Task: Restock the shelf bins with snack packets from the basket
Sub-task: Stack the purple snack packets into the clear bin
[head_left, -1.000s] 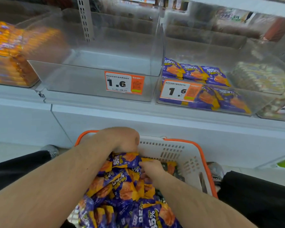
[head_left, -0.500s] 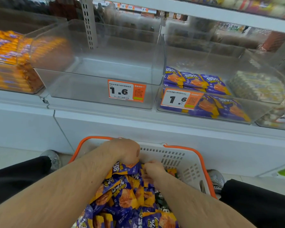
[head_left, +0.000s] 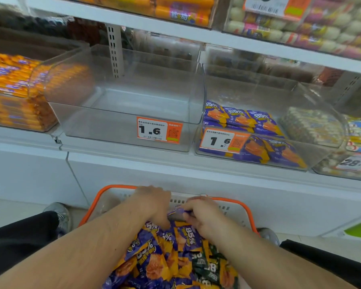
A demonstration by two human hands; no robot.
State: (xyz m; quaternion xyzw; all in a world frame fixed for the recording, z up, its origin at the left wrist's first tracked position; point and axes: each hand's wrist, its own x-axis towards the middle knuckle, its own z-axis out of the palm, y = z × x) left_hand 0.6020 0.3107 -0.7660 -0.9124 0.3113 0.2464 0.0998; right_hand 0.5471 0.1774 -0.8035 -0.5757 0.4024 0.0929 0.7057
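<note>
Gathering stock from the basket (head_left: 249,213)

My hands, left hand (head_left: 154,202) and right hand (head_left: 202,213), grip purple snack packets (head_left: 175,213); the empty bin (head_left: 125,113) sits straight above.

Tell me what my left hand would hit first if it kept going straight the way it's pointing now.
Probably the far wall of the basket. The left hand reaches forward over the purple snack packets toward that white slotted wall under the orange rim. Depth is hard to judge, so it may brush packets first.
</note>
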